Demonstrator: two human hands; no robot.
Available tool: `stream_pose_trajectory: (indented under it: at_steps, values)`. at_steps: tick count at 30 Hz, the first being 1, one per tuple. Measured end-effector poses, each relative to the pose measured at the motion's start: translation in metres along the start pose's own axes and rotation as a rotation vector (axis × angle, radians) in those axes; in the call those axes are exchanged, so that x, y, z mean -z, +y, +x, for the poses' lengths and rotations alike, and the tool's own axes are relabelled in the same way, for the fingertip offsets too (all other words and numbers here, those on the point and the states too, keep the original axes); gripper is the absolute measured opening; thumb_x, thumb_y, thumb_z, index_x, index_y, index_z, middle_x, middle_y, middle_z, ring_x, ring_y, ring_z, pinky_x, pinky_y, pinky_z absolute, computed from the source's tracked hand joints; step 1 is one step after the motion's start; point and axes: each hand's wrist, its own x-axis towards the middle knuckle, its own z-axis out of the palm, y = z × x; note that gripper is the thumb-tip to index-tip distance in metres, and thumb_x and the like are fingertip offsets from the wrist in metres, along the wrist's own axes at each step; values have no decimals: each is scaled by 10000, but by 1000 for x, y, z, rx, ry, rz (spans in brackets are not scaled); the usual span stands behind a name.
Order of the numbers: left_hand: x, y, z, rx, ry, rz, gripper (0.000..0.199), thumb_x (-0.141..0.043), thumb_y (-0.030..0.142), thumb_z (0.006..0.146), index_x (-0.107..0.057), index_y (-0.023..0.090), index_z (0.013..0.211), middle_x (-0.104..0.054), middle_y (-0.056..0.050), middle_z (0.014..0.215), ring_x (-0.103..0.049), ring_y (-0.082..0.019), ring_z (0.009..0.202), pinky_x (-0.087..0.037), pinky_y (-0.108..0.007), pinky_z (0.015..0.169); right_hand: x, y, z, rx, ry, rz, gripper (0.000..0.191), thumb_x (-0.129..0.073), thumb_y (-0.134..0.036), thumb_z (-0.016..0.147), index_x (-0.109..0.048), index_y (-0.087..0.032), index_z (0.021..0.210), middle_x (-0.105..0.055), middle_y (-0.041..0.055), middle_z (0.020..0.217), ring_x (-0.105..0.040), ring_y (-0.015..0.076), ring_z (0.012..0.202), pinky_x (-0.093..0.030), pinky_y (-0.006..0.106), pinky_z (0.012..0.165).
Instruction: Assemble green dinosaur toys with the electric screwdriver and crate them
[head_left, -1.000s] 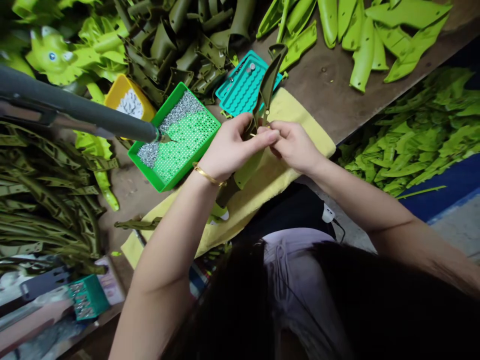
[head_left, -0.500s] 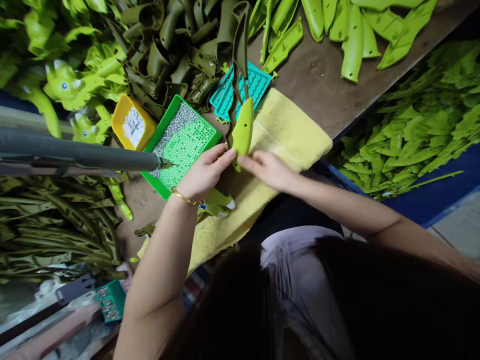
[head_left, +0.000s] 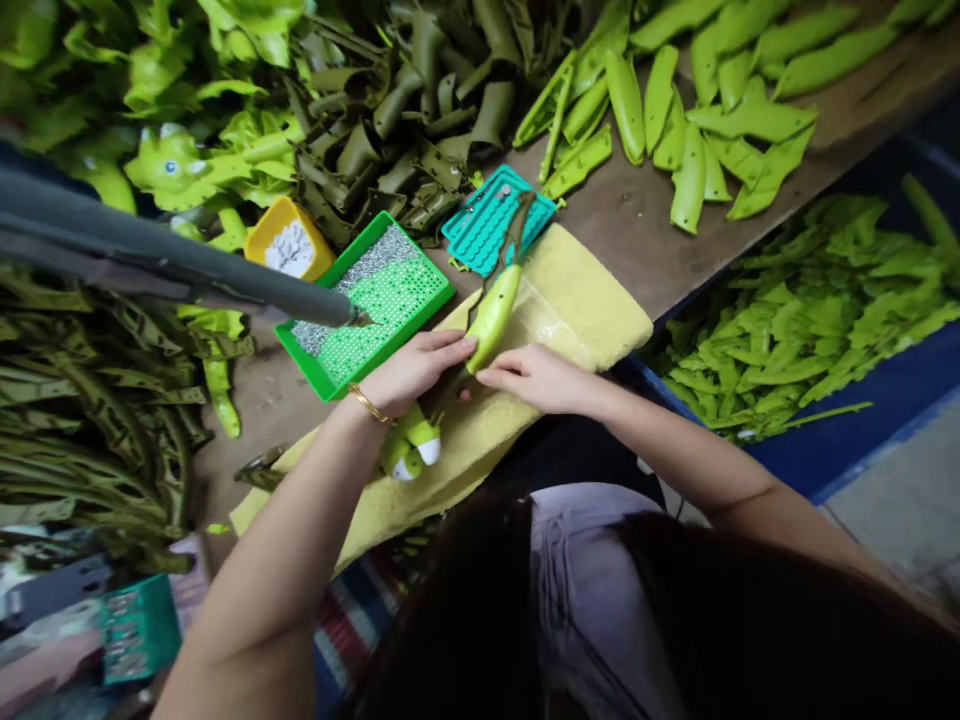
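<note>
The left hand (head_left: 416,372), with a gold bangle (head_left: 369,404) at its wrist, and the right hand (head_left: 536,380) meet low over a folded yellow towel (head_left: 592,300). Between them a lime-green plastic shell (head_left: 493,318) stands tilted, its lower end by the left fingertips and just above the right fingers. An olive strip (head_left: 517,232) runs on from its upper end, pointing away from the person. Neither grip is clenched: both lie half open, the fingers long and barely curled, the left touching the shell and the right just beneath it. How firmly they bear on it cannot be told.

A small lime-and-white moulded piece (head_left: 409,450) lies on the towel beside the left wrist; the towel seems placed to cushion parts handled there. Just past the left hand sits a green tray (head_left: 367,300) of small screws, and the pointed bit of a grey-sleeved tool (head_left: 225,275) hangs over its edge, probably kept within easy reach. Beyond the towel lies a teal silicone mat (head_left: 491,220), and a yellow box (head_left: 289,240) stands behind the tray. Heaps of olive parts (head_left: 405,130) and lime-green parts (head_left: 690,120) cover the far desk (head_left: 637,260), and a blue bin (head_left: 780,320) of green pieces sits to the right.
</note>
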Motion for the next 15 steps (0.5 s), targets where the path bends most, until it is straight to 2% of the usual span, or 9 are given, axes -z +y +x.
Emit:
stream_pose_trajectory:
  at_steps: [1, 2, 4, 5, 7, 9, 12, 15]
  values:
    - [-1, -5, -3, -24, 33, 100, 433, -644, 591, 757, -615, 177, 878, -630, -42, 741, -583, -181, 575, -515, -349, 567, 13, -9, 2, 44, 26, -61, 486, -526, -608, 856, -642, -159, 708, -605, -1, 647, -525, 109, 642, -380, 258, 617]
    - [-5, -11, -7, -68, 101, 219, 442, -625, 580, 775, -616, 170, 941, -629, -44, 751, -589, -193, 602, -517, -362, 594, 24, -20, 7, 110, 106, -93, 486, -504, -604, 871, -655, -159, 748, -618, 4, 681, -545, 116, 681, -409, 261, 652]
    - [-19, -26, -15, -185, 288, 468, 473, -622, 521, 799, -585, 150, 1091, -642, -72, 838, -624, -237, 736, -527, -398, 696, 35, -47, 29, 301, 305, -92, 491, -431, -598, 912, -675, -172, 928, -674, 32, 878, -602, 139, 876, -465, 273, 801]
    - [-28, -33, -19, -242, 378, 583, 479, -620, 479, 815, -562, 138, 1146, -645, -100, 916, -633, -260, 830, -527, -417, 759, 35, -61, 44, 399, 350, -86, 494, -405, -597, 923, -662, -192, 1042, -678, 43, 1015, -600, 149, 1014, -466, 279, 894]
    - [-45, -47, -25, -334, 486, 768, 410, -577, 385, 869, -548, 129, 1189, -618, -156, 1079, -617, -286, 983, -515, -439, 857, 21, -87, 80, 532, 282, -95, 501, -398, -607, 921, -601, -256, 1215, -627, 37, 1238, -522, 152, 1242, -431, 278, 1022]
    - [-58, -59, -30, -389, 510, 880, 329, -507, 317, 919, -563, 136, 1189, -598, -171, 1142, -608, -287, 1016, -516, -435, 875, -2, -107, 115, 564, 139, -108, 520, -412, -626, 905, -561, -297, 1278, -592, 15, 1318, -465, 151, 1329, -424, 270, 1056]
    - [-62, -72, -40, -445, 528, 920, 325, -473, 301, 947, -571, 143, 1213, -608, -159, 1150, -610, -275, 1015, -526, -405, 868, -35, -124, 146, 558, 7, -96, 550, -441, -648, 875, -550, -295, 1283, -611, -4, 1291, -498, 169, 1297, -463, 290, 1033]
    - [-52, -82, -48, -451, 603, 926, 342, -478, 315, 953, -572, 162, 1243, -622, -140, 1141, -611, -260, 1002, -530, -389, 867, -51, -126, 149, 546, -44, -72, 612, -594, -644, 781, -545, -279, 1269, -633, 0, 1229, -559, 197, 1198, -507, 314, 974]
